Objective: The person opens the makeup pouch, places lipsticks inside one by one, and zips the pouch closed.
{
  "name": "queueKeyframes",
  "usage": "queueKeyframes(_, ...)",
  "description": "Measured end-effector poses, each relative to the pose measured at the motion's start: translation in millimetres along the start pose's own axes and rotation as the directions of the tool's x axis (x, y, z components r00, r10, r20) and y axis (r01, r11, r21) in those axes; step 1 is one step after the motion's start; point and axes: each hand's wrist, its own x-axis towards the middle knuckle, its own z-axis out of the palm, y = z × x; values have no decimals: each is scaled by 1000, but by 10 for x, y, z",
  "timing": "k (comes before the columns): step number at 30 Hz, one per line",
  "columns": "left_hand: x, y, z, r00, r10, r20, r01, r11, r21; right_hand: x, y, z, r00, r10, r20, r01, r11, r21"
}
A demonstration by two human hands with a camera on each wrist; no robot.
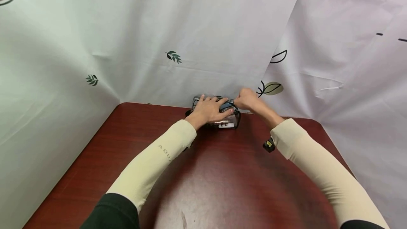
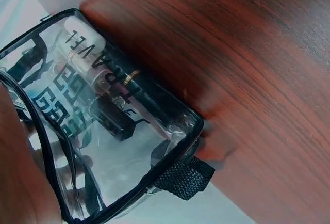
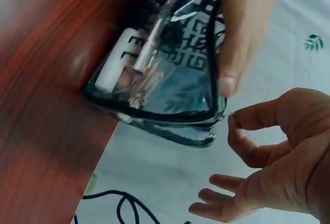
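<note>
A clear zip pouch (image 1: 236, 118) with black piping stands at the table's far edge. My left hand (image 1: 208, 111) rests on top of it with fingers spread, the thumb toward the right. At the pouch's top right corner, my right hand (image 3: 286, 146) pinches the small zipper pull (image 3: 230, 115) between thumb and forefinger. Inside the pouch lie a white tube (image 3: 116, 61) and a dark cylinder with a gold band (image 2: 149, 97). Black lettering and a square pattern are printed on the clear front. A black strap loop (image 2: 185, 177) sticks out from one end.
The dark red wooden table (image 1: 222, 172) extends from the pouch toward me. A white sheet with leaf prints (image 1: 206, 38) hangs directly behind the far edge and along the sides.
</note>
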Motion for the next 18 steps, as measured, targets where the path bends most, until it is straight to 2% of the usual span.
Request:
queueKeyframes(4,15,-19,-71,999,20,25,-20,1000,1,44,80,19,1000,27,-16,-27,1000,3)
queueKeyframes(6,4,-53,-122,999,26,37,-27,999,29,30,90,8,999,38,-21,-37,999,5)
queueKeyframes(11,-97,-259,-216,998,13,58,-18,997,80,14,87,-8,999,35,-35,-35,999,2)
queueKeyframes(15,-142,-453,-183,997,1,75,-2,1000,11,26,82,-3,998,15,-63,-18,999,-48)
queueKeyframes(18,-135,-510,-139,997,2,71,2,998,-62,55,73,21,997,4,-76,-10,997,-81)
